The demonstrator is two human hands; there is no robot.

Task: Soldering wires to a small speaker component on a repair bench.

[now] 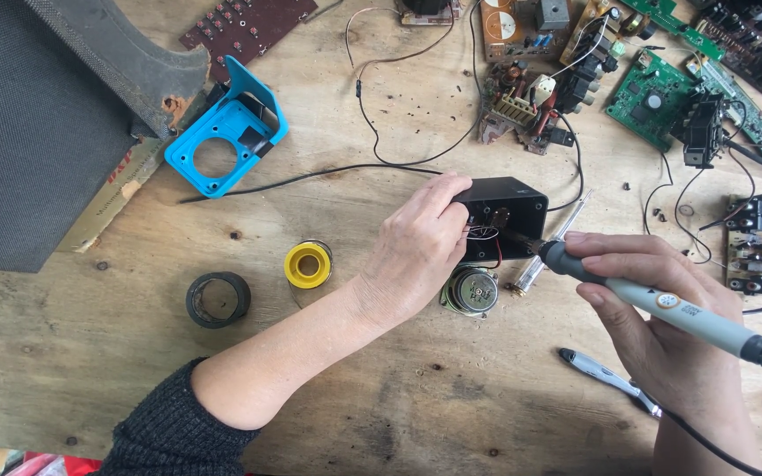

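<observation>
My left hand (416, 247) grips the left side of a small black plastic box (513, 207) lying on the wooden bench, fingers near thin wires at its open face. My right hand (663, 308) holds a grey soldering iron (654, 304) like a pen; its dark tip points left into the box opening beside the wires. A small round speaker (470, 292) lies just below the box, joined by red and black leads.
A yellow solder spool (308, 264) and a black tape roll (218, 299) lie left of my arm. A blue plastic housing (231, 137), a dark speaker grille (37, 123), several circuit boards (654, 92) and a pen-like tool (606, 377) surround the spot.
</observation>
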